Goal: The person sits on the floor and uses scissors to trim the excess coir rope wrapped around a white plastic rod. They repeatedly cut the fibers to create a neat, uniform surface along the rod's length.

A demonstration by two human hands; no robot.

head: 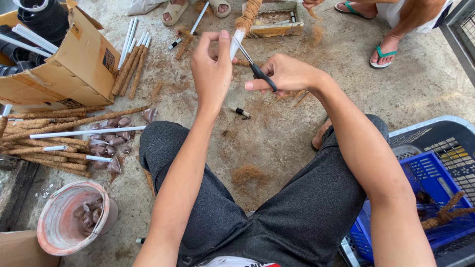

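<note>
View from above of a person sitting on a concrete floor (277,143), knees apart in dark grey shorts (277,212), both arms stretched forward. The left hand (213,74) is raised, its fingers pinched shut around the white end of a thin pipe (236,42) whose upper part is wrapped in brown coconut fibre. The right hand (284,74) is closed around the black handles of a pair of scissors (252,64), with the blades angled up to the left and touching the white part of the pipe just beside the left fingers. On the floor between the knees lies a small black and white marker (240,112). To the left lies a heap of fibre-wrapped sticks (54,143) mixed with bare white pipes, and near it a scatter of small brownish packets (111,141). A cardboard box (74,64) holding black rolls stands at upper left, and a worn pink bucket (64,225) sits at lower left. A blue plastic crate (435,178) is at lower right. Other people's sandalled feet (383,54) show along the top edge.
</note>
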